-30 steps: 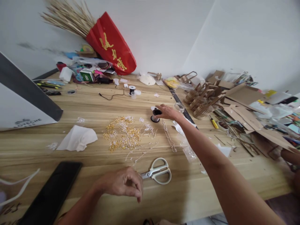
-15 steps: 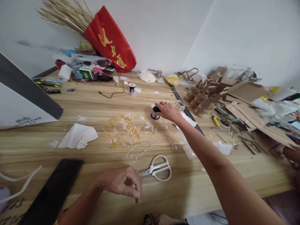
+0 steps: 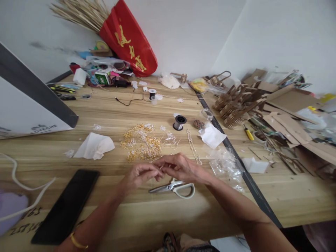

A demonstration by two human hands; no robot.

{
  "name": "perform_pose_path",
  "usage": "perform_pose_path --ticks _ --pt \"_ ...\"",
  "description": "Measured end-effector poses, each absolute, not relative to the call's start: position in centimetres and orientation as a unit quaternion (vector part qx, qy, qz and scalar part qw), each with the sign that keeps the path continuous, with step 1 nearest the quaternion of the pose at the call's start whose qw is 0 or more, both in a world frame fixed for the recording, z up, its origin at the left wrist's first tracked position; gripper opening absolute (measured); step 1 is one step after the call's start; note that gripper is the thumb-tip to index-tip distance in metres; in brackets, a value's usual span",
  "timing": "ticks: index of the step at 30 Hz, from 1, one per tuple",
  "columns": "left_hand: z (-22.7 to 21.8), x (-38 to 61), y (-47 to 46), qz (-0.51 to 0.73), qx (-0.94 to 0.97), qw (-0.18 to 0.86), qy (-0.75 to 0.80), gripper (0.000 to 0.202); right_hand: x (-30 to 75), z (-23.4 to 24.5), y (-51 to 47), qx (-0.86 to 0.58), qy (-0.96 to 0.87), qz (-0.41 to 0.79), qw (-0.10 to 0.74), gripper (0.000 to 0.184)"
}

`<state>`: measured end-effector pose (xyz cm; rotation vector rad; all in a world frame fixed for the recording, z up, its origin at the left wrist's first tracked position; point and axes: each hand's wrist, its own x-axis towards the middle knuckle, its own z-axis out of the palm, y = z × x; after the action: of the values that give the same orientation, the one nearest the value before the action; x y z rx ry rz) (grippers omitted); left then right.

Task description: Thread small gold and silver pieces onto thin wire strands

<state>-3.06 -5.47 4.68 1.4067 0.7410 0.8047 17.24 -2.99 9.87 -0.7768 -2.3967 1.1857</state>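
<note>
My left hand (image 3: 144, 175) and my right hand (image 3: 181, 168) meet above the table, fingertips pinched close together. Whatever sits between the fingers is too small to make out. Just below them lie scissors (image 3: 185, 190) with white handles, partly covered by my right hand. Beyond my hands spreads a pile of gold and silver beads and findings (image 3: 147, 145). A beaded chain (image 3: 193, 147) lies to the right of the pile. Farther back stands a spool of thin wire (image 3: 180, 122) with a black top.
A black phone (image 3: 67, 206) and a crumpled tissue (image 3: 95, 146) lie at left, near a large white box (image 3: 34, 105). At right are clear plastic bags (image 3: 227, 166), white paper (image 3: 213, 135), small woven baskets (image 3: 232, 110) and cardboard (image 3: 286, 129). A red bag (image 3: 128, 42) leans on the wall.
My right hand has left the spool and come back toward me to join my left hand. My left hand has moved slightly up and its fingers now pinch. The spool stands uncovered.
</note>
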Motion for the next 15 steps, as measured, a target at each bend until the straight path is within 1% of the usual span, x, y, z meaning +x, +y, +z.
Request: perform_pose_path --ticks 5,8,10,15 --pt "4.4 -2.8 -5.2 0.384 0.592 0.611 0.359 0.029 17.4 8.6 -3.3 -0.321 -0.834 0.387 0.227 0.014" --pt "4.0 -2.8 -5.1 0.409 0.576 0.597 0.379 0.026 17.6 8.4 -3.5 -0.318 -0.843 0.356 0.249 0.012" --pt "3.6 -2.8 -5.0 0.418 0.571 0.586 0.394 0.024 17.7 8.4 -3.7 -0.32 -0.85 0.337 0.247 0.013" --pt "3.0 -2.7 -4.8 0.428 0.557 0.571 0.426 0.021 17.9 8.1 -3.7 -0.334 -0.872 0.29 0.21 0.012"
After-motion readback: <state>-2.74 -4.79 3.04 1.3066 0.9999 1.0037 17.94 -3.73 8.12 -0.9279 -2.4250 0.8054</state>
